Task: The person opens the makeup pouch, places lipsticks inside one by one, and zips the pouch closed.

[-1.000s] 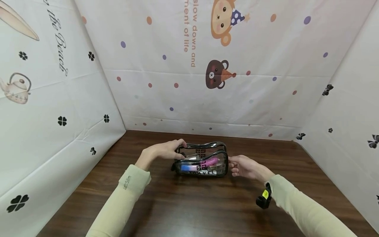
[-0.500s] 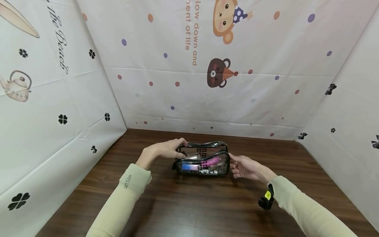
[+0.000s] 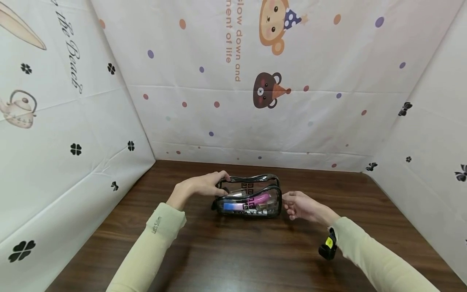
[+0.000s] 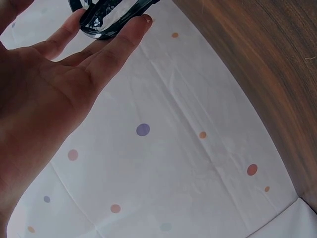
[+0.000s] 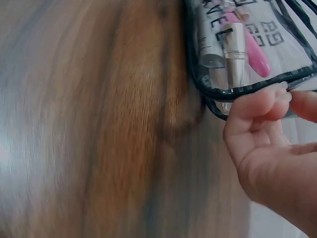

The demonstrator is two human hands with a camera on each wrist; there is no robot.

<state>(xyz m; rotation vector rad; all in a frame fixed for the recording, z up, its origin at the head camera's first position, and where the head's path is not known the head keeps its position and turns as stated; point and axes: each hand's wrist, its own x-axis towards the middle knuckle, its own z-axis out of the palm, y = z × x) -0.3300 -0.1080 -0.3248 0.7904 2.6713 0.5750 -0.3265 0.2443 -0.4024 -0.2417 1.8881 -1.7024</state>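
A clear toiletry bag [image 3: 264, 187] with black piping and the printed word TRAVEL lies in the middle of the wooden table. Through its plastic show a pink item [image 5: 257, 57], a blue-and-white item [image 3: 233, 206] and a silver-capped tube [image 5: 237, 49]. My left hand [image 3: 205, 184] holds the bag's left end between thumb and fingers; in the left wrist view a dark, glossy edge of it lies at the fingertips. At the opposite end my right hand [image 3: 303, 206] pinches the edge with thumb and index finger, the other fingers curled. Whether a zipper pull is between those fingertips is hidden.
The brown wooden table [image 3: 233, 251] reaches back to a white printed cloth wall [image 3: 226, 121]. Similar cloth walls stand at the left [image 3: 106, 125] and right [image 3: 430, 190]. A black wrist device [image 3: 327, 245] with a yellow label hangs under the right sleeve.
The right hand shifts slightly at the bag's right end, its fingertips rising toward the top edge and then coming a little lower. The left hand stays in place on the bag.
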